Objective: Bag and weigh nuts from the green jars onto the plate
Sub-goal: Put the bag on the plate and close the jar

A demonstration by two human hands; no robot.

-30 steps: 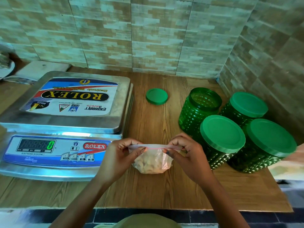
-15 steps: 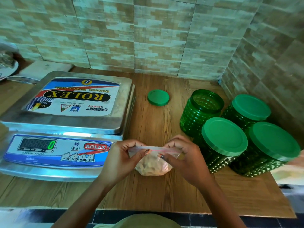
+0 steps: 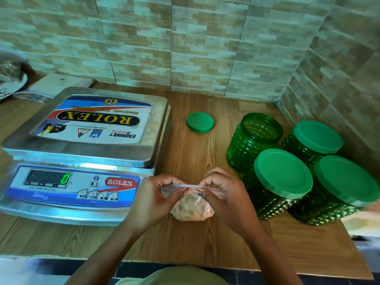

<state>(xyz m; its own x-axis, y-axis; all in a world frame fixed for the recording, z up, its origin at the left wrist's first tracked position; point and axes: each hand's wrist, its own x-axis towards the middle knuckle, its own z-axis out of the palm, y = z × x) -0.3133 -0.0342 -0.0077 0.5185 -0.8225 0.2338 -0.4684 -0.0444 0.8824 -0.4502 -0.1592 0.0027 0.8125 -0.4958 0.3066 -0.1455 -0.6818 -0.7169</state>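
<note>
A small clear zip bag of pale nuts (image 3: pixel 191 208) rests on the wooden counter in front of me. My left hand (image 3: pixel 156 200) and my right hand (image 3: pixel 224 196) both pinch its zip strip at the top, thumbs close together near the middle. To the right stand several green studded jars: one open jar (image 3: pixel 253 140) without a lid and three lidded ones, the nearest (image 3: pixel 281 182) beside my right hand. The loose green lid (image 3: pixel 200 122) lies flat behind the bag. The steel weighing scale (image 3: pixel 88 140) sits at the left, its display reading 0.
A plate (image 3: pixel 12 81) with something on it shows at the far left edge, next to a flat white board (image 3: pixel 59 83). Tiled walls close the back and right. The counter's front edge (image 3: pixel 226 262) runs just below my wrists.
My thumbs have slid along the zip strip toward each other, and the bag top is now pressed flatter. The bag has stayed in the same spot on the counter.
</note>
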